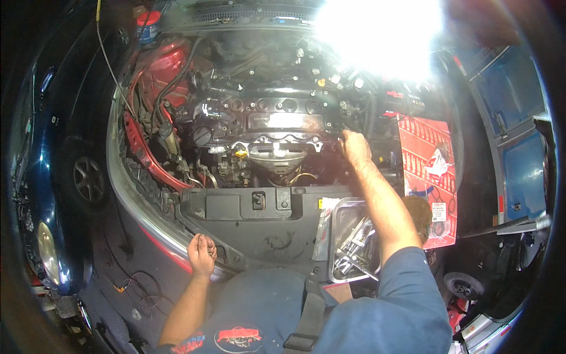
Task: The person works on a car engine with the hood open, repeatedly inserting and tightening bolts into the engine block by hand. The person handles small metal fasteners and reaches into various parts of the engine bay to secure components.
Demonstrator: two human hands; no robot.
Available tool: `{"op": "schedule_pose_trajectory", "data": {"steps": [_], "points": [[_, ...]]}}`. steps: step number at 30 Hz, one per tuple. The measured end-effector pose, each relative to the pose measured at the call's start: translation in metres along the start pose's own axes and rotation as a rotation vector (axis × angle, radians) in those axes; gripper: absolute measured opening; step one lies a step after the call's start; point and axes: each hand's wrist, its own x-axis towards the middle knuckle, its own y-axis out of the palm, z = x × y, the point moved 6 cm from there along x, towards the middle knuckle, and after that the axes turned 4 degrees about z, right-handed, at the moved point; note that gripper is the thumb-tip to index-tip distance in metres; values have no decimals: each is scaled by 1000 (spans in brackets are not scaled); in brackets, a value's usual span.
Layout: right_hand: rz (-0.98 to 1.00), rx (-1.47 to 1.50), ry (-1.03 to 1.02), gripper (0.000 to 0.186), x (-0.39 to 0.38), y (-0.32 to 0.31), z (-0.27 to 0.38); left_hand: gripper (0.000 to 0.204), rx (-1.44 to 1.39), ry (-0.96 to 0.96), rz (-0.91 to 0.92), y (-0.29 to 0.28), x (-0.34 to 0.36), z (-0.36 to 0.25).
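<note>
My right hand [355, 147] reaches to the right end of the black engine valve cover [277, 122]. Its fingers are curled closed there, and whatever they grip is hidden. Over the front left edge of the engine bay, beside the dark front panel [236, 203], I hold my left hand [201, 253] raised with its fingers pressed together. Anything inside that hand is too small to make out. Below the valve cover sits a metal heat shield [276, 158], with a yellow dipstick handle [241, 153] to its left.
A metal tray [334, 236] of wrenches and sockets lies under my right forearm. To its right is a red printed sheet [413, 171] with small packets on it. A blue cabinet [513, 88] stands far right, a dark car [50, 177] far left. A bright lamp [380, 35] glares above.
</note>
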Motion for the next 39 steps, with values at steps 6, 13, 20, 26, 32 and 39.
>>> {"op": "schedule_pose_trajectory", "data": {"steps": [6,13,20,26,32,39], "points": [[92,-149,101,38,4,13,0,37,47,18,13,0,3,2],[109,-232,46,40,-2,21,-3,35,-15,-9,7,1,1,0],[182,-272,35,39,1,14,6,35,16,-12,2,2,1,-1],[250,-269,98,37,-4,10,3,37,64,10,-4,0,4,3],[173,-310,-28,37,-3,14,5,36,52,5,-11,0,3,3],[138,-320,1,37,-3,11,11,35,11,-24,2,1,3,1]]}}
